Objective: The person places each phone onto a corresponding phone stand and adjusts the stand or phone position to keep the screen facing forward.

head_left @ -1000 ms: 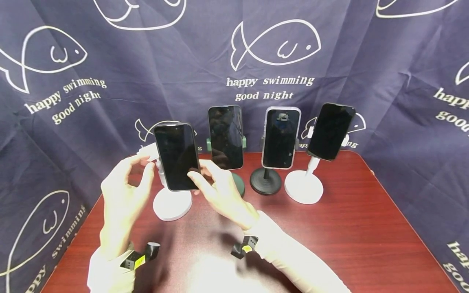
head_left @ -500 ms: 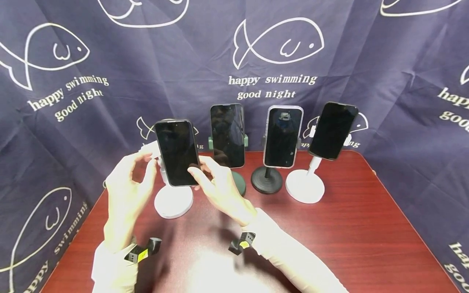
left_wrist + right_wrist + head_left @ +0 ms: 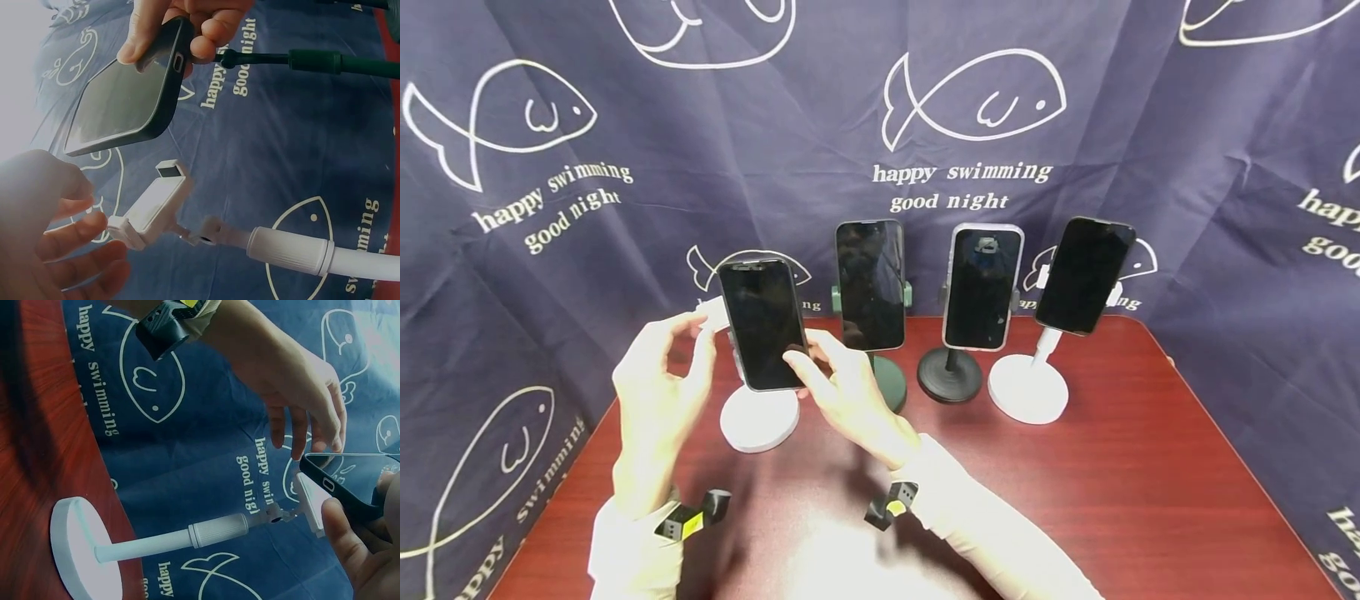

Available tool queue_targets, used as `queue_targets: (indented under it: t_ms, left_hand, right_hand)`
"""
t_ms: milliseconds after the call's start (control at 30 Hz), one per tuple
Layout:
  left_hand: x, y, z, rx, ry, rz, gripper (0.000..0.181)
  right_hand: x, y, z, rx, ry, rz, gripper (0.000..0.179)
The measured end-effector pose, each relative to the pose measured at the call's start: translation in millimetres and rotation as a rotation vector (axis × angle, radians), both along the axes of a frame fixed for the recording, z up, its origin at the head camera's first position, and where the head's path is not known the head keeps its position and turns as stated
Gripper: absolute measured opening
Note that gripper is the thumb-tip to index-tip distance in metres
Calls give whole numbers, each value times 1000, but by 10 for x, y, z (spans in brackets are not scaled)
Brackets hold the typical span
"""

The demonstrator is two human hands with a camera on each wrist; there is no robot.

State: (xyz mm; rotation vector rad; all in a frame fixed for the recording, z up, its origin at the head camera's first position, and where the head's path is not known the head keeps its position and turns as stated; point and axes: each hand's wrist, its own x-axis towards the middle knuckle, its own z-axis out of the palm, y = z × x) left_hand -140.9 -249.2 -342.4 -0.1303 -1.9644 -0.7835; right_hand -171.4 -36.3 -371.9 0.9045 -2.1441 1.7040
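Note:
A dark-cased smartphone (image 3: pixel 762 321) is held screen-up by my right hand (image 3: pixel 850 387), thumb on the glass and fingers beneath. In the left wrist view the phone (image 3: pixel 125 100) is apart from the white phone stand's clamp (image 3: pixel 153 209), which it partly hides in the head view. My left hand (image 3: pixel 658 392) is at the clamp's left end, fingers loosely bent. The left fingertips (image 3: pixel 97 222) lie right by the clamp's near end; whether they touch it I cannot tell. That stand's round white base (image 3: pixel 760 419) rests on the table.
To the right stand a green phone stand (image 3: pixel 891 385), a black one (image 3: pixel 950 377) and another white one (image 3: pixel 1028 390), each carrying an upright phone. A red-brown wooden table (image 3: pixel 1120 467) bears them. Behind hangs a blue fish-print cloth (image 3: pixel 820 125).
The head view shifts slightly. My right hand keeps its hold on the phone in nearly the same place, and my left hand stays beside the clamp with little movement.

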Motion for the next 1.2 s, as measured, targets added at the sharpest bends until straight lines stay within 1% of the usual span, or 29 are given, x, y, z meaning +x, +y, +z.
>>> queue_targets:
  t_ms: [100,367,467,567,700,867,1100,1200]
  left_hand:
    - [3,-10,1,7,-15,12,23]
    - [17,-2,16,73,-47,35,27]
    - [14,-1,12,86,-63,40,27]
    - [-2,-5,1,77,-71,43,27]
    - [-19,-8,-21,62,-94,46,27]
    - [-27,-11,-35,68,-133,51,27]
    - [-36,-13,-28,71,-160,54,28]
    - [-39,-20,-27,80,-168,47,28]
  right_hand:
    - [7,-23,-10,-6,1,11,26]
    - [19,-75,3,-20,-15,24,29]
    - [16,-89,2,-36,-7,30,28]
    - [8,-102,-1,-35,14,17,25]
    - [2,-112,-7,-44,18,7,26]
    - [-9,-127,7,-57,25,6,27]
    - [-40,-162,39,-23,71,-46,23]
    - [-46,-179,57,-19,76,-56,23]
